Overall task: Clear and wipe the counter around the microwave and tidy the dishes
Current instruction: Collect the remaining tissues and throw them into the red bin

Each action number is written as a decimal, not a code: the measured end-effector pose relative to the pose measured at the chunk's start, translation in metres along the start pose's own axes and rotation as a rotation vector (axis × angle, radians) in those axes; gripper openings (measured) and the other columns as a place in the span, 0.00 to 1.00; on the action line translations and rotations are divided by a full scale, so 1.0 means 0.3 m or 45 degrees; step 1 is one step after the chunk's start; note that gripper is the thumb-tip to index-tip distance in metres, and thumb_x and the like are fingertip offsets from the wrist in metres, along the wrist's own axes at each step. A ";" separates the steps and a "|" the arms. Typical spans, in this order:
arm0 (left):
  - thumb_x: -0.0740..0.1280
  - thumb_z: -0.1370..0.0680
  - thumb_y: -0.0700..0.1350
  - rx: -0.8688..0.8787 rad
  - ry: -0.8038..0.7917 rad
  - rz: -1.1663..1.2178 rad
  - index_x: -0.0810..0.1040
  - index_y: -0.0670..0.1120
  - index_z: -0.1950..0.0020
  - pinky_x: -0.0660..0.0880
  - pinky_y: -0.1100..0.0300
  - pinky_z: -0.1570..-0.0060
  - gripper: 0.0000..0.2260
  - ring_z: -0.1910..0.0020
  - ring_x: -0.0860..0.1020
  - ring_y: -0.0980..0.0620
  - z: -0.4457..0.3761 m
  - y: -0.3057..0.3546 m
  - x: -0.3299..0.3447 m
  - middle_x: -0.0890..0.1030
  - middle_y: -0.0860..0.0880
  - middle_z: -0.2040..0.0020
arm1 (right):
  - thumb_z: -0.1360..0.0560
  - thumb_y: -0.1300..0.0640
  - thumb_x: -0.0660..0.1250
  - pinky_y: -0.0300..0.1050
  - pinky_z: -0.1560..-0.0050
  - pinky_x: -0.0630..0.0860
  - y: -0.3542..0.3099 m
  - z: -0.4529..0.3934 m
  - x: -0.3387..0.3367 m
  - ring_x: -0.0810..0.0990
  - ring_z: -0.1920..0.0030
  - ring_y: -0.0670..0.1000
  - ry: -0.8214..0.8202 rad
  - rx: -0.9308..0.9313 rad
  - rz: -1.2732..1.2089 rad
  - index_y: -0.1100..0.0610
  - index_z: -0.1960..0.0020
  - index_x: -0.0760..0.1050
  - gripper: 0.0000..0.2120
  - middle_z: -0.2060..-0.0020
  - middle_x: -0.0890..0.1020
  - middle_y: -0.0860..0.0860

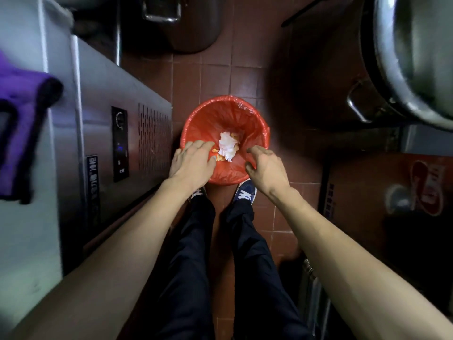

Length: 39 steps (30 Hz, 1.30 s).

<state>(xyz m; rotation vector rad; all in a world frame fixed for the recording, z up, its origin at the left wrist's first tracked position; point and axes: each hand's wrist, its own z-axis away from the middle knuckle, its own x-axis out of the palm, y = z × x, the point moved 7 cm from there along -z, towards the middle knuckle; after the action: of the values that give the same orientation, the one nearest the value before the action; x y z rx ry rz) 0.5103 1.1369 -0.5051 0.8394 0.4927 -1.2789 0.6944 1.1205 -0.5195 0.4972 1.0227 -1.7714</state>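
Our left hand and right hand, both loose and holding nothing, hang over the red bin; the white tissue lies between them.

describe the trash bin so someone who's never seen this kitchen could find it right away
Start at the stainless steel appliance with the dark control panel; the bin stands on the reddish-brown tiled floor just beside its vented side, in front of the person's blue shoes. It is the only bright red thing there, round, lined with a red plastic bag, with crumpled white tissue inside.
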 end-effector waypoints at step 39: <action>0.62 0.19 0.51 -0.681 0.986 0.294 0.71 0.49 0.28 0.70 0.48 0.36 0.20 0.33 0.72 0.46 1.536 -0.374 -0.528 0.75 0.50 0.31 | 0.25 0.53 0.68 0.54 0.46 0.77 -1.277 0.924 -0.373 0.81 0.46 0.59 0.131 -1.298 0.319 0.55 0.34 0.75 0.20 0.40 0.82 0.53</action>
<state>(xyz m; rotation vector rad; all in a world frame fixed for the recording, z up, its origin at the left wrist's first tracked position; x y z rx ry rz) 0.3061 0.8728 -0.1328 0.8752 1.2493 -0.5209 0.4308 1.0133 -0.1256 0.0528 1.6730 -0.8302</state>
